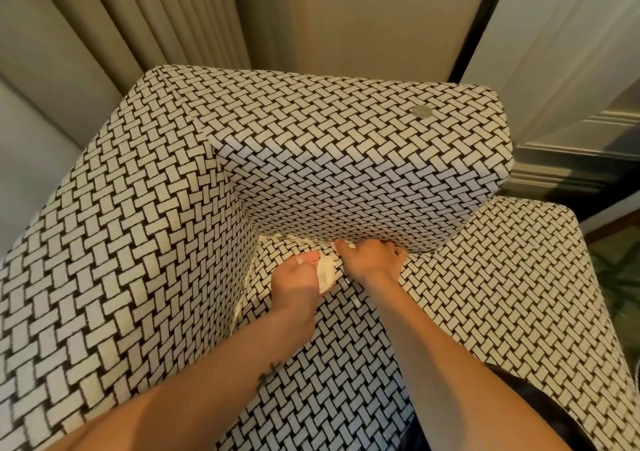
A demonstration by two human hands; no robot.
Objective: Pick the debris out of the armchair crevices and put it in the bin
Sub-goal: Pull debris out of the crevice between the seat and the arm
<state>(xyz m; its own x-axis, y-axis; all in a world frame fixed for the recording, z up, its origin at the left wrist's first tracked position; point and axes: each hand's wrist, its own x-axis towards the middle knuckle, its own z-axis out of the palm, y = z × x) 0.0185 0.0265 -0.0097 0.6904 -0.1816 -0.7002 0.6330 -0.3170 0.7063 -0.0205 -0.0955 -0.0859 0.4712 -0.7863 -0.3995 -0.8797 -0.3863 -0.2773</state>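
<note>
at the bottom right of the frame, a bit of dark cloth [540, 412] was seen. two bare arms were stretched up from the bottom edge over the seat of the armchair [467, 312], which was covered in a black and white woven pattern. a small dark mark [270, 370] was seen on the left forearm. just below the middle of the frame, the left hand [294, 279] was curled round a white wad [327, 270], pinched between thumb and fingers. right beside it, the right hand [372, 254] was bent down at the crack [424, 251] where the seat met the upright cushion. its fingers were curled, but whether anything was gripped could not be told. thin white bits [294, 237] were lodged in that crack, left of the hands. further up, a round grey disc [421, 111] was laid flat on top of the cushion. pale curtains [156, 17] were hung at the upper left.
</note>
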